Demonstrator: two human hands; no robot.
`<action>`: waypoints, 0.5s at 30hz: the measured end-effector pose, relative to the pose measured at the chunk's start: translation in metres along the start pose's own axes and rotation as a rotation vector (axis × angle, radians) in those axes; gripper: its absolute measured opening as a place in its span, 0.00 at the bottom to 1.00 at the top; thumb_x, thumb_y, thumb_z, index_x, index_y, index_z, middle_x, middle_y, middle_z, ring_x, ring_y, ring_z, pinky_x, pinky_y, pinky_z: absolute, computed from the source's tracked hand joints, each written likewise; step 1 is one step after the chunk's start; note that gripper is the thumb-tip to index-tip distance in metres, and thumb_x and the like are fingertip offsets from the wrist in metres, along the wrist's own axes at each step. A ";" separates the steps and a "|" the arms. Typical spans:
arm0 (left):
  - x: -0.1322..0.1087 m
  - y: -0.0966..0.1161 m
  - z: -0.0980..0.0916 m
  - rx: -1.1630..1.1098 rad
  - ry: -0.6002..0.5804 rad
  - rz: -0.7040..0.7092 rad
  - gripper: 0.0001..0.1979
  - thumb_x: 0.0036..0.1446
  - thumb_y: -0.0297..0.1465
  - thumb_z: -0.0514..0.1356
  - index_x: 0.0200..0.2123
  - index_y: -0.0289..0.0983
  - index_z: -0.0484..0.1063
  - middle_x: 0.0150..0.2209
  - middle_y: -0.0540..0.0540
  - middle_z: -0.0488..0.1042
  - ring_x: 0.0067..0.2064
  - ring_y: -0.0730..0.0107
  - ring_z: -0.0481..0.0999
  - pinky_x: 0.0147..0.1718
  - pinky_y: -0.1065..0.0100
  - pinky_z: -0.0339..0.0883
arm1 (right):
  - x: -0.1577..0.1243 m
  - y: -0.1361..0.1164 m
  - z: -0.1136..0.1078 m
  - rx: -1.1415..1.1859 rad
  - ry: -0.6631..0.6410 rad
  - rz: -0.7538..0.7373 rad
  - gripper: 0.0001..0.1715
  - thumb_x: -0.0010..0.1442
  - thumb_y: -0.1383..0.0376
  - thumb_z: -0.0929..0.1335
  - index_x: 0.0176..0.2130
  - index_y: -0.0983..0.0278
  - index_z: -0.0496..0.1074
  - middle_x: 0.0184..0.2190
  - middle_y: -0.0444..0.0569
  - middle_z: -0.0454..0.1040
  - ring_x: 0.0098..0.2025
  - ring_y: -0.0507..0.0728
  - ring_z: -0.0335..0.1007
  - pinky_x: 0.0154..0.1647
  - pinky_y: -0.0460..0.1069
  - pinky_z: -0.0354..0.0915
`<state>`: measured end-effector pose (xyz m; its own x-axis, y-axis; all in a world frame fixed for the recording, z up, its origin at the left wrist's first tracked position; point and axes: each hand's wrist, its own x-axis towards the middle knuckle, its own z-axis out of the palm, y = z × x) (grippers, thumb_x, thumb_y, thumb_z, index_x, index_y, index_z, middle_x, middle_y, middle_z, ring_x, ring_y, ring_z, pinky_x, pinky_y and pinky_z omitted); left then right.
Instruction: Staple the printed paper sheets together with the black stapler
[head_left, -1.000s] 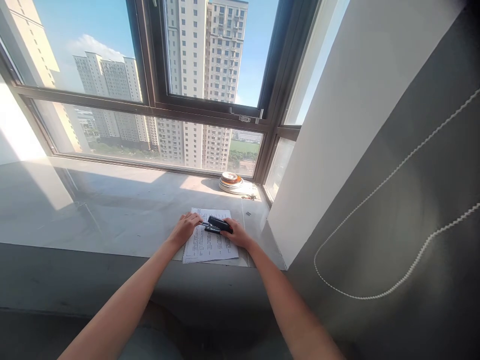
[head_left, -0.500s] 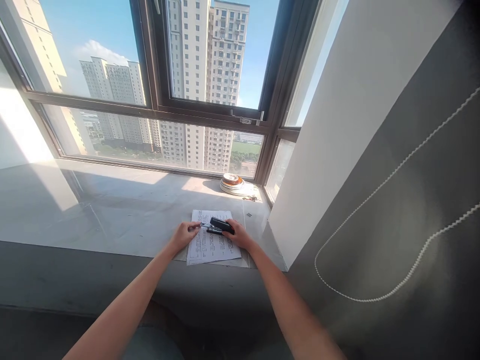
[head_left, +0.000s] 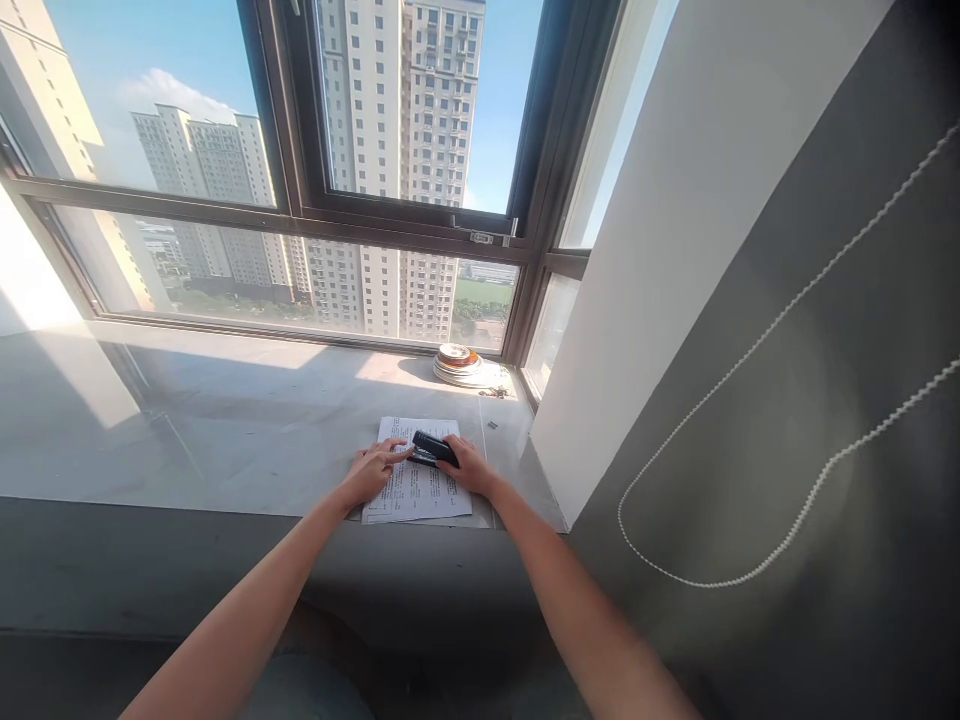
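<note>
A black stapler point(head_left: 434, 446) lies slantwise over a small stack of printed paper point(head_left: 421, 500) on the window ledge. My right hand point(head_left: 471, 467) is closed round its right end. From the other side my left hand point(head_left: 367, 472) reaches in, its index finger stretched out to the stapler's left end and the metal part there. The other left fingers are spread over the paper's left edge. Whether that fingertip presses or only touches, I cannot tell. Right of the paper lies a small grey strip point(head_left: 493, 425), perhaps staples.
A stack of round white and orange rolls point(head_left: 457, 365) stands on the ledge point(head_left: 247, 430) by the window, with small bits point(head_left: 495, 393) beside it. A wall point(head_left: 600, 400) bounds the ledge on the right. A white bead chain point(head_left: 705, 585) hangs there in a loop.
My left hand has let go of the metal part it was pinching at the stapler's end and stretched out its index finger. That part now sticks out less. My right hand keeps its hold.
</note>
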<state>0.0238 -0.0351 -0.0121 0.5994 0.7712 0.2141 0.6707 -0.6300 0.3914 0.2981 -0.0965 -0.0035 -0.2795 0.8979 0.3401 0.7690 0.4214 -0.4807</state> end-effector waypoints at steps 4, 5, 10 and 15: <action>-0.001 -0.004 0.000 -0.044 0.129 -0.073 0.27 0.64 0.26 0.52 0.62 0.46 0.77 0.65 0.42 0.71 0.65 0.53 0.71 0.65 0.55 0.63 | -0.008 -0.011 -0.002 0.009 0.051 0.077 0.16 0.67 0.62 0.71 0.53 0.58 0.67 0.49 0.50 0.75 0.52 0.62 0.71 0.52 0.54 0.64; -0.004 -0.007 -0.001 -0.055 0.176 -0.114 0.26 0.64 0.27 0.51 0.61 0.43 0.77 0.64 0.40 0.71 0.63 0.53 0.72 0.64 0.56 0.64 | -0.014 -0.014 -0.003 0.019 0.066 0.092 0.15 0.66 0.63 0.71 0.52 0.58 0.67 0.48 0.50 0.75 0.51 0.62 0.71 0.51 0.53 0.65; -0.027 -0.034 -0.019 0.099 0.211 -0.249 0.23 0.65 0.32 0.52 0.58 0.40 0.79 0.62 0.36 0.71 0.62 0.48 0.72 0.63 0.48 0.64 | -0.067 -0.014 -0.016 0.071 0.125 0.174 0.17 0.67 0.59 0.69 0.54 0.58 0.68 0.49 0.51 0.74 0.51 0.63 0.72 0.50 0.54 0.68; -0.051 -0.056 -0.037 0.188 0.133 -0.237 0.26 0.68 0.37 0.49 0.63 0.45 0.75 0.63 0.36 0.71 0.64 0.46 0.70 0.63 0.48 0.64 | -0.113 0.009 -0.040 0.052 0.200 0.306 0.19 0.67 0.56 0.69 0.55 0.56 0.70 0.51 0.55 0.75 0.54 0.68 0.72 0.55 0.60 0.68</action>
<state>-0.0603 -0.0355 -0.0115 0.3629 0.8959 0.2562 0.8613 -0.4274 0.2746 0.3594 -0.1987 -0.0143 0.0813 0.9429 0.3231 0.7681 0.1473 -0.6232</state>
